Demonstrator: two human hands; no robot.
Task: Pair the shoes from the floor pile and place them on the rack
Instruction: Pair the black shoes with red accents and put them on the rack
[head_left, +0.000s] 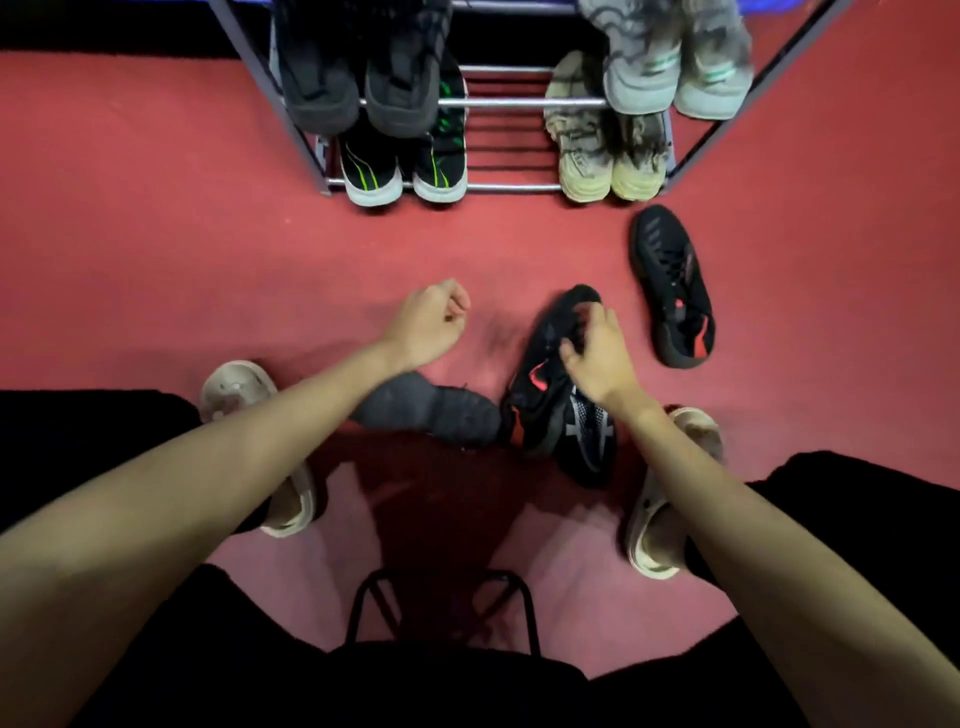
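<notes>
On the red floor, my right hand (597, 353) grips a black sneaker with red accents (545, 374) by its opening. Its mate (672, 286) lies apart to the right, toe toward the rack. Under the held shoe sits a black sneaker with white mesh (589, 441). A dark shoe lies sole-up (431, 408) beneath my left forearm. My left hand (428, 325) hovers over bare floor, fingers curled, holding nothing. The metal rack (509, 101) stands ahead with black pairs on the left and grey and beige pairs on the right.
My feet in beige slides (291, 499) (660, 519) rest on either side of the pile. A black stool frame (441, 608) shows between my knees. The middle of both rack shelves holds no shoes.
</notes>
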